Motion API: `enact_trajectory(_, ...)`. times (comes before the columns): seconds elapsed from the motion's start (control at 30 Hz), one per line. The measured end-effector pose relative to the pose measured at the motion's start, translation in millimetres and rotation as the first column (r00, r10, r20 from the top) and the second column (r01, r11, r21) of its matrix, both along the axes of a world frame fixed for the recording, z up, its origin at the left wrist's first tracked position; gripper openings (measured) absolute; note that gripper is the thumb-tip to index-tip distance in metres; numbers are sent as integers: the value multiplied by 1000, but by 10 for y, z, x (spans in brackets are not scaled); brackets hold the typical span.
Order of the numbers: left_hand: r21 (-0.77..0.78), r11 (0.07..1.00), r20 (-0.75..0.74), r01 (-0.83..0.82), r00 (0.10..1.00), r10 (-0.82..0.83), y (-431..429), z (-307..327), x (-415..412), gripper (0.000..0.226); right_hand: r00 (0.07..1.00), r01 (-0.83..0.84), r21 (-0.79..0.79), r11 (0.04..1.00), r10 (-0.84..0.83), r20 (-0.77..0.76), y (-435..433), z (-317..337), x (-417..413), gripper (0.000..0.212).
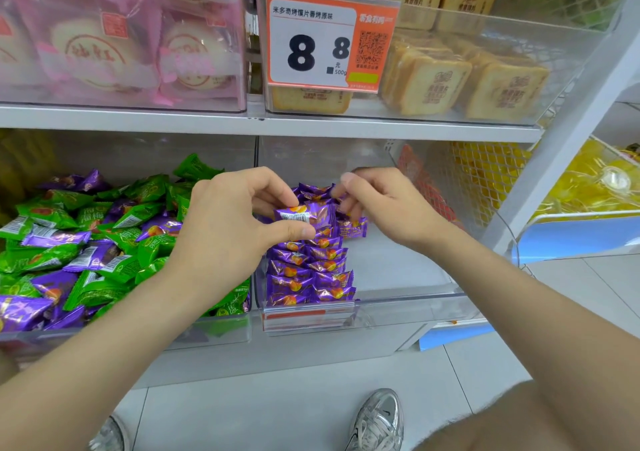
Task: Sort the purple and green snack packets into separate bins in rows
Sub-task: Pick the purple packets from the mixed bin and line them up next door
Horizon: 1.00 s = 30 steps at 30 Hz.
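The clear left bin (221, 332) holds a loose mixed heap of green packets (52, 215) and purple packets (55, 237). The clear right bin (408, 298) holds purple packets in two neat rows (310, 274) along its left side. My left hand (235, 228) hovers over the divide between the bins, thumb and fingers pinching one purple packet (301, 215) with its barcode side up. My right hand (381, 204) is over the back of the rows, fingertips touching a purple packet (337, 192) there; whether it grips that packet is unclear.
An upper shelf (263, 126) carries bins of pink-wrapped cakes (104, 45) and toast-like biscuits (485, 83), with an orange price tag (329, 41) overhanging. A wire mesh panel (485, 176) and yellow sweets (595, 180) lie to the right. My shoes (377, 419) stand on the tiled floor.
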<state>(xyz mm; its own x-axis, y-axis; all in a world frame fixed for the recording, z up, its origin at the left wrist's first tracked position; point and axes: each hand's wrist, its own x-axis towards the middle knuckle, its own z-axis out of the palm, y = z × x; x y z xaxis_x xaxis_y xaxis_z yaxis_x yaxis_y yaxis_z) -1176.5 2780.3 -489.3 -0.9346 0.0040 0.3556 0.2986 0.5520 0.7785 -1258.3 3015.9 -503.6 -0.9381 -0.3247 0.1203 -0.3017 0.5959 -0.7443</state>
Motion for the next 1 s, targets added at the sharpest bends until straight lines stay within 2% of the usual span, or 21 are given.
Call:
enact_trajectory(0.03,-24,1000,-23,5,1000,-5,8,2,5,35,988,-85,-153,985,103,115,-65,106,141,36)
enact_trajectory(0.07,-49,999,-48,9,999,-11,17,8,17,35,964,-160,-242,957,204,172,-126,199,279,36)
enact_trajectory(0.13,-69,997,-101,30,994,-37,29,29,47,33,946,-229,-266,936,278,166,-198,267,438,29)
enact_trajectory(0.2,-115,991,-197,70,976,-92,29,42,72,32,954,-151,-311,938,220,202,-193,275,432,29)
enact_trajectory(0.27,-194,976,-291,94,945,-149,32,34,84,33,925,-100,-355,930,218,311,-119,283,397,25)
enact_trajectory(0.33,-244,964,-308,107,934,-182,41,14,83,34,872,-122,-373,920,279,403,-47,296,403,22)
enact_trajectory(0.4,-289,951,-268,110,944,-191,51,-17,72,33,867,-84,-402,912,266,422,40,285,361,22)
enact_trajectory(0.47,-330,942,-226,67,963,-148,30,-72,42,30,949,-1,-308,952,98,299,188,212,213,24)
enact_trajectory(0.53,-333,943,-185,-4,981,-61,-10,-119,8,24,992,125,19,992,-125,15,370,97,27,23)
enact_trajectory(0.6,-325,945,-133,-43,991,-1,-39,-147,-12,19,976,191,285,939,-152,-154,507,-1,-71,21)
enact_trajectory(0.7,-352,935,-80,-42,997,15,-49,-150,-7,15,994,66,438,897,-19,-111,547,-147,-117,20)
enact_trajectory(0.77,-367,930,-66,-35,998,11,-45,-145,-4,15,997,8,468,884,30,-74,521,-270,-149,22)
enact_trajectory(1.0,-380,924,-56,-36,998,16,-49,-150,-4,14,991,-27,526,850,93,-99,371,-457,-254,26)
